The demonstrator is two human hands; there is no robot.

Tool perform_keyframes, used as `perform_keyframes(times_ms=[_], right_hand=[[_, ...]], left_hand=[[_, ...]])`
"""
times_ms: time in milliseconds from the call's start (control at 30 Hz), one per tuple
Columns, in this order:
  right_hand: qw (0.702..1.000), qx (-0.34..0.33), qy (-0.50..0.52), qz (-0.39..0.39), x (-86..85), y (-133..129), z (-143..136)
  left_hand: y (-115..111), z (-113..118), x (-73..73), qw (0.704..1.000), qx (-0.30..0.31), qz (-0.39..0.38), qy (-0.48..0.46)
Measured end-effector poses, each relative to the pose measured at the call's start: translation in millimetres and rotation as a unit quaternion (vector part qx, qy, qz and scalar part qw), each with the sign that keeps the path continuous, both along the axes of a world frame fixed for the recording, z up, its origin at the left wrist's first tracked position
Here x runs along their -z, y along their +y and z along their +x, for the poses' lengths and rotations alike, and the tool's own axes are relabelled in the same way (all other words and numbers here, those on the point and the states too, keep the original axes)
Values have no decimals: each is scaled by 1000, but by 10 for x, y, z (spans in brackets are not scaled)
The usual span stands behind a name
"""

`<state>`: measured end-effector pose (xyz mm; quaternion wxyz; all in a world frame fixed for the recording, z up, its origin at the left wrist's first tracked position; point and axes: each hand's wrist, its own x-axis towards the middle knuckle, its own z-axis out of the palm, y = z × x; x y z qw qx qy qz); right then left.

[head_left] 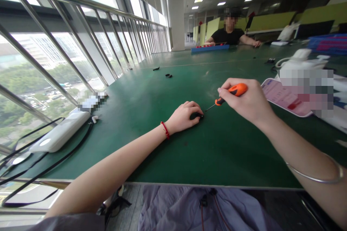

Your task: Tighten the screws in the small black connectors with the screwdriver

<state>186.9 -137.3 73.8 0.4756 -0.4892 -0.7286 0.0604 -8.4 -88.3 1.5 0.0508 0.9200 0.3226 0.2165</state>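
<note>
My left hand (185,116) rests on the green table (162,151), its fingers closed around a small black part (196,116). A red cord circles that wrist. In my right hand (245,103) is a screwdriver (237,90) with an orange and black handle, held tilted. Its thin shaft points down and left, and the tip is just right of the black part, with a small gap between them. Most of the black part's left side is hidden by my fingers.
A phone (288,97) and a white bottle (298,59) lie to the right. At the left edge sit a white device (62,131) and black straps. Small black pieces (168,75) lie farther back. A person (229,36) sits across, behind a blue tray (210,48).
</note>
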Motion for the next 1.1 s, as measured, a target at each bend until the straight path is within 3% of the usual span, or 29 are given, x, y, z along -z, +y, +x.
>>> perform_keyframes(times_ms=[367, 1100], right_hand=[[999, -31, 20, -24, 13, -7, -22], [998, -57, 33, -2, 69, 40, -7]], left_hand=[[-18, 10, 22, 996, -60, -41, -60], [-32, 25, 16, 995, -17, -47, -82]])
